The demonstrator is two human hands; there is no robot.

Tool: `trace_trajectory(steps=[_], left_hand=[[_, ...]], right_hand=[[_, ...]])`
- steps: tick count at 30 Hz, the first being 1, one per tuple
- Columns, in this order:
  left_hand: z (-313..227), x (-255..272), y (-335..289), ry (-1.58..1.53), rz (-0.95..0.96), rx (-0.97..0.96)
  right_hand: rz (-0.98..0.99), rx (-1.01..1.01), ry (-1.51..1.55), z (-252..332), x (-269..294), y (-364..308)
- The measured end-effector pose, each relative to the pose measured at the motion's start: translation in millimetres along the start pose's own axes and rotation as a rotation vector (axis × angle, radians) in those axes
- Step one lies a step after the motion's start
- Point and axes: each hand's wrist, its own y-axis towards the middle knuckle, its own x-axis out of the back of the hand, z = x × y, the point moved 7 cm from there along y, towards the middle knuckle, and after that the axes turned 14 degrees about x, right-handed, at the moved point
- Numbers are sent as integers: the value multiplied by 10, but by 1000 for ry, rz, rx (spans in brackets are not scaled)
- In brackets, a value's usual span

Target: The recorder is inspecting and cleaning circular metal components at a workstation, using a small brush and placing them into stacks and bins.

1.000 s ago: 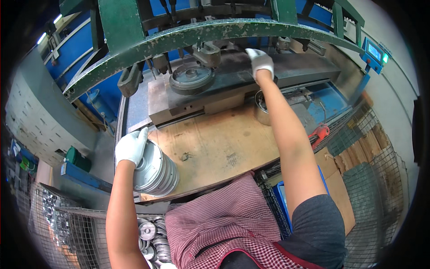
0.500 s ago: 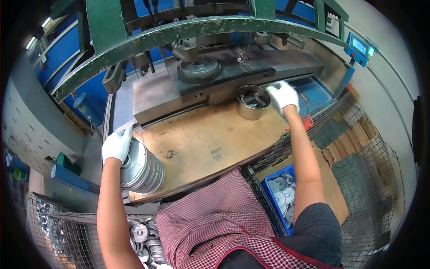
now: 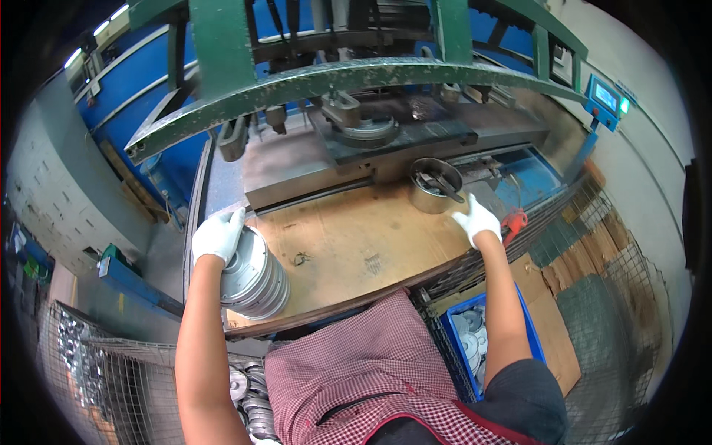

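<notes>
Green frame (image 3: pixel 356 76), dark-red and white checked apron (image 3: pixel 356 348).
The left glove (image 3: pixel 218 236) and the right glove (image 3: pixel 479 222) are both white; the discs (image 3: pixel 256 280) are silver-grey, the board (image 3: pixel 341 241) is tan with dark marks, the bin (image 3: pixel 531 326) is blue, the sleeve (image 3: pixel 523 404) is dark grey, and the tool (image 3: pixel 514 220) is red.

Two hands (image 3: pixel 216 236) (image 3: pixel 480 224), one tabletop disc stack (image 3: pixel 256 278), one pot (image 3: pixel 430 200) and one control panel (image 3: pixel 604 101) show.

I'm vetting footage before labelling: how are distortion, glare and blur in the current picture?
Head view: the green beam bows upward, fisheye-style, and the corners go black; head view: the control screen and tube lamps glow brightly; head view: the left end of the machine bed looks hazy, while the left hand and disc stack read fairly clear.
</notes>
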Motion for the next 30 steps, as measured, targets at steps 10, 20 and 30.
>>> trace_trajectory(steps=[10, 20, 30], left_hand=[[109, 32, -12, -12, 13, -29], [155, 35, -115, -68, 2, -12], [-15, 11, -89, -110, -2, -35]], right_hand=[[-401, -188, 336, -232, -231, -352], [-566, 78, -182, -191, -261, -297], [-643, 100, -230, -272, -133, -443]])
